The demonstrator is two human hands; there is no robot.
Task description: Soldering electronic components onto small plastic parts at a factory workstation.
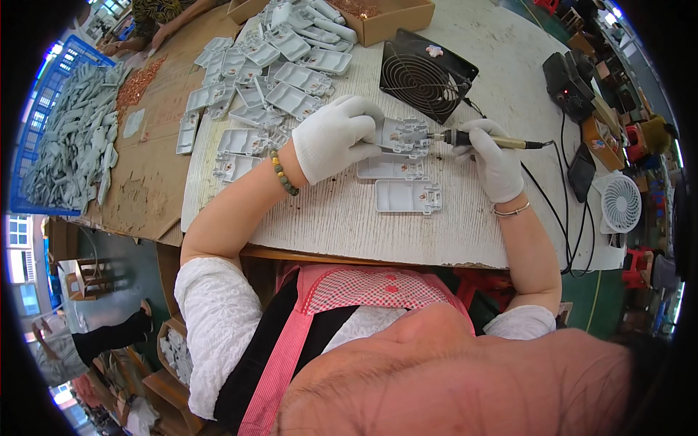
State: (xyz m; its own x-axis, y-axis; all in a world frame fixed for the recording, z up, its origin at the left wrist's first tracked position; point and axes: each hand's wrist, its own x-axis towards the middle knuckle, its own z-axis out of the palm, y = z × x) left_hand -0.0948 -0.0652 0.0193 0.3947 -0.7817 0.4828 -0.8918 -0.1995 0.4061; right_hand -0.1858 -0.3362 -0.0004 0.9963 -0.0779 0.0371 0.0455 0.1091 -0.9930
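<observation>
My left hand (337, 139), in a white glove, pinches the left end of a light grey plastic casing (400, 135) on the white tabletop. My right hand (496, 166), also gloved, grips a soldering iron (518, 144) like a pen. Its tip points left and meets the casing's right end; whether it touches a part there is too small to tell. Just below lies a second open casing (390, 168), and nearer to me a third casing (400, 197) with small fittings at its right end.
A heap of grey casings (280, 76) covers the back left. Behind my hands stands a black fan (425, 76). At right are a soldering station (569, 86), dangling cables and a small white fan (620, 203). A blue crate (45, 212) holds many grey parts; another person's hand (161, 34) is at far left.
</observation>
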